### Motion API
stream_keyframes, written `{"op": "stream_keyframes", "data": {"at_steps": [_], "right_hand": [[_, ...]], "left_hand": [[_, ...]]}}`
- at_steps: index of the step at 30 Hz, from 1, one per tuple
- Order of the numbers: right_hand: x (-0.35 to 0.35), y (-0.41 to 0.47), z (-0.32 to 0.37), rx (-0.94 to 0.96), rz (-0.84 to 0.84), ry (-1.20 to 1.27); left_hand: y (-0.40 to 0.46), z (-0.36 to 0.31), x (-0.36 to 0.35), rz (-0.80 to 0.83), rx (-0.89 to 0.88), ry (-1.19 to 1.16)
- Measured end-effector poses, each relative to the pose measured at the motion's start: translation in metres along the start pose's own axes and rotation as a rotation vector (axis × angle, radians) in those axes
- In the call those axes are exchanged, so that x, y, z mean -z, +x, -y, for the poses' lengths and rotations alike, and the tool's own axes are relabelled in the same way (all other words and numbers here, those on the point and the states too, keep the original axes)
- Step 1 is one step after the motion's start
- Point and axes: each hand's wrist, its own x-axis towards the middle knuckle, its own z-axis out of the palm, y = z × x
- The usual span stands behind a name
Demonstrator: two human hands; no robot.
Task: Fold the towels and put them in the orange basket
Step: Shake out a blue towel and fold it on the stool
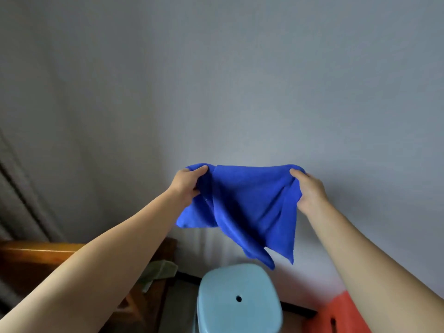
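Grey-blue wall fills the background, plain and evenly lit; a grey curtain (16,188) hangs along the edge at 9 o'clock.

Grip: a blue towel (249,207) is held up in the air, just below frame centre, in front of the wall. Its upper left corner is pinched by the left hand (186,186), thumb on top, fingers curled behind the cloth. Its upper right corner is clasped the same way by the right hand (310,191). Both hands are closed on the fabric. The top edge is stretched between them, slightly slack. The cloth is seen to hang in uneven folds, one flap drooping at the left, two pointed corners hanging toward 6 o'clock.

Outward: both forearms are extended from the lower corners, bare. A light blue stool (237,299) with a small round hole in its seat is placed directly under the towel at 6 o'clock, clear of the hanging corners. The orange basket (341,316) is partly seen at 5 o'clock, just beside the stool, cut off by the right forearm and the frame edge; its contents cannot be told. Wooden furniture (36,253) is noted at 8 o'clock, with a green cloth (158,272) lying on it near the left forearm.
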Motion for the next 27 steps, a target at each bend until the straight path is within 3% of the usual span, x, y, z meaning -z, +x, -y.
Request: {"op": "stream_keyframes", "data": {"at_steps": [5,7,10,12,18,21,27], "right_hand": [[0.027,0.009,0.007,-0.045,-0.061,0.152],[0.033,0.010,0.009,-0.060,-0.041,0.204],[0.032,0.010,0.014,-0.065,0.064,0.241],[0.026,0.008,0.019,-0.043,0.130,0.243],[0.009,0.005,0.032,0.097,0.246,0.155],[0.014,0.013,0.034,0.113,0.194,0.128],[0.021,0.021,0.030,0.073,0.198,0.139]], "left_hand": [[0.011,-0.002,0.009,-0.132,0.013,0.049],[0.016,-0.005,0.013,-0.138,0.044,-0.066],[0.018,-0.017,0.019,0.084,0.033,-0.489],[0.009,-0.022,0.020,0.225,-0.003,-0.619],[-0.003,0.040,0.007,0.192,0.064,-0.121],[0.000,0.027,0.011,0.078,0.026,-0.087],[0.008,-0.013,0.026,0.108,0.081,-0.316]]}}
